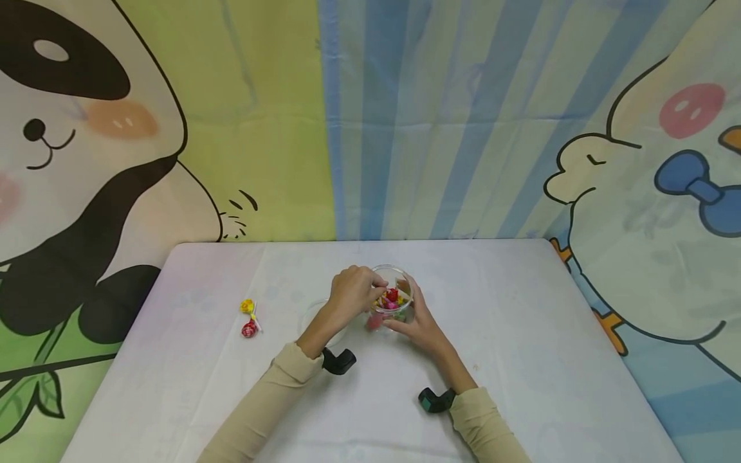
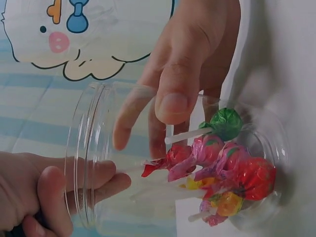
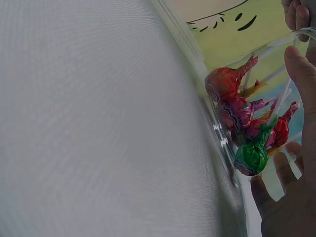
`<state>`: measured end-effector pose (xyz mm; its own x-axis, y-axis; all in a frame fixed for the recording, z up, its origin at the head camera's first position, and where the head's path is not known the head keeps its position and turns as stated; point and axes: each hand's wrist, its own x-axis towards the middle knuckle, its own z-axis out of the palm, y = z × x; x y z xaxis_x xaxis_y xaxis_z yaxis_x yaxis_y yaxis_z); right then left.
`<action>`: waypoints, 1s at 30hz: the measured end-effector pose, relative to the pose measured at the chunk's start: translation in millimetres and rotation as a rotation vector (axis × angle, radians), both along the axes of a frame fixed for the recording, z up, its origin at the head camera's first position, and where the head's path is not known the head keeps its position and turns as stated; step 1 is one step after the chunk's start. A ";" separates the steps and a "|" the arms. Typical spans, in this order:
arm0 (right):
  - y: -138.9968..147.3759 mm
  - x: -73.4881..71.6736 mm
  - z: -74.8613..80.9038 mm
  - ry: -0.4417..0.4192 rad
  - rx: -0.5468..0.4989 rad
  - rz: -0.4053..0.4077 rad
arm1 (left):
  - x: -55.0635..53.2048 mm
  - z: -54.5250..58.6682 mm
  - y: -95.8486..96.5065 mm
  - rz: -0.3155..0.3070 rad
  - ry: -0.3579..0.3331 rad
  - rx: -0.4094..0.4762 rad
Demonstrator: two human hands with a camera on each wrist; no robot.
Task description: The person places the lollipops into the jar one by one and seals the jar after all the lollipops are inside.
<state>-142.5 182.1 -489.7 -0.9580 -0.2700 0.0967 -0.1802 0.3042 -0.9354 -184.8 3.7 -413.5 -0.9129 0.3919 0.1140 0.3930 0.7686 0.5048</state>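
A clear jar [image 1: 391, 308] holding several wrapped lollipops stands on the table. My right hand [image 1: 419, 321] grips its side, thumb and fingers spread around the wall. From the left, my left hand [image 1: 354, 292] reaches in through the mouth; its fingertips [image 2: 111, 173] pinch the white stick of a red-wrapped lollipop [image 2: 177, 155]. Lower in the jar lie a green lollipop [image 2: 226, 123], a large red lollipop [image 2: 256, 178] and pink and yellow ones. In the right wrist view, the green lollipop [image 3: 252, 158] rests near the jar's base.
Two more lollipops, a yellow one [image 1: 247, 306] and a red one [image 1: 249, 329], lie to the left on the white-covered table [image 1: 173, 386]. A clear round lid-like disc [image 1: 309, 315] lies partly behind my left forearm. A printed curtain [image 1: 440, 128] hangs behind the table.
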 end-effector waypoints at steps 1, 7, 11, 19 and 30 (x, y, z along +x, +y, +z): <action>0.5 0.2 0.3 -0.002 -0.002 -0.001 | 0.1 0.1 0.2 0.005 -0.003 -0.011; 3.7 1.6 0.9 -0.006 -0.008 -0.005 | -0.4 0.2 0.9 0.021 -0.012 -0.080; 4.4 2.7 -1.2 -0.012 -0.006 -0.006 | 1.2 1.1 -0.6 0.005 -0.042 -0.094; 4.8 2.5 -3.9 -0.009 0.002 -0.013 | 17.8 10.2 -31.0 0.028 0.101 0.070; -1.7 0.0 2.7 -0.025 0.025 -0.023 | 61.3 -24.4 -129.4 0.278 0.217 0.108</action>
<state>-142.5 180.4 -487.0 -0.9661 -0.2495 0.0661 -0.1493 0.3310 -0.9318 -123.6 -125.8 -437.9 -0.9327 0.1073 0.3443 0.2837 0.8077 0.5169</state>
